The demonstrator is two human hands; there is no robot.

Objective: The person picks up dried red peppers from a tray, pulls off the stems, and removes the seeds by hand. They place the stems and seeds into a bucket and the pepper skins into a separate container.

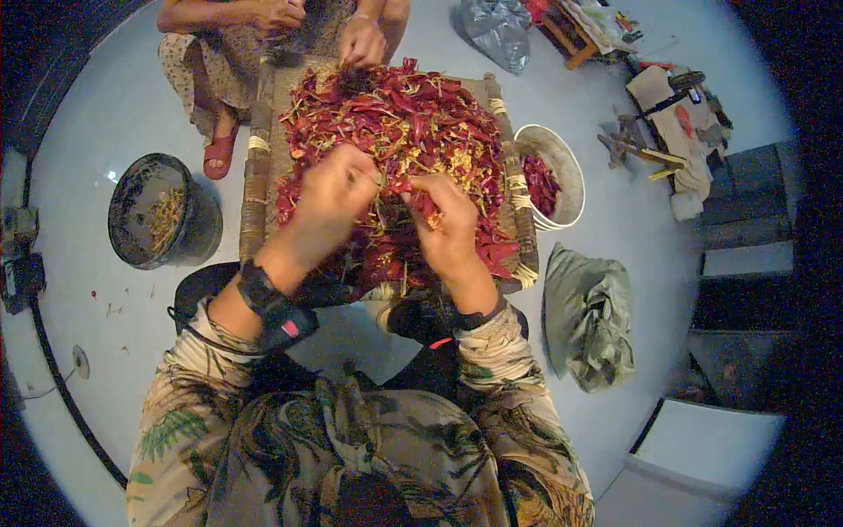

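Observation:
Dried red chillies (pixel 413 110) with pale stems and yellow seeds are heaped on a woven tray with a wooden frame (pixel 255 171). Over the near part of the heap, my left hand (pixel 338 189) is blurred, its fingers drawn together near the other hand; what they hold, if anything, is too small to make out. Just to its right, my right hand (pixel 446 220) is closed on a red chilli (pixel 401 185), which shows at its fingertips.
A black bucket (pixel 151 211) with stems stands left. On the right are a white bucket (pixel 571 176) holding chillies and a green sack (pixel 590 321). Across the tray, another person's hand (pixel 363 41) reaches to the heap's far edge.

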